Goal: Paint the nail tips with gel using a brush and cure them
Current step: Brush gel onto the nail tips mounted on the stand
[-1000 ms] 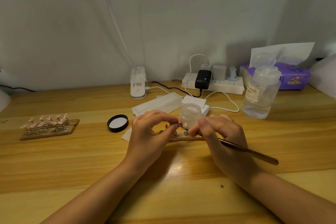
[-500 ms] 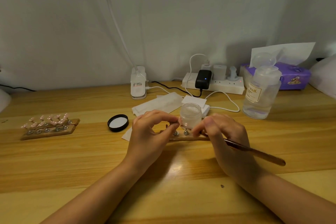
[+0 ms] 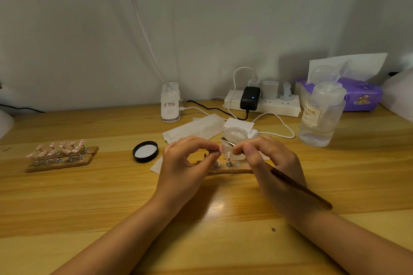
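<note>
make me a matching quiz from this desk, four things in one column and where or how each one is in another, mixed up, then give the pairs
Things:
1. black lid
2. brush
3. pump bottle
4. finished nail stand

Places or states:
A. far left of the desk, pink tips on it
B. gripped by the right hand
C. lying upturned, white inside showing, left of the left hand
D. upright before the purple tissue box

Pairs: 1-C, 2-B, 3-D, 4-A
</note>
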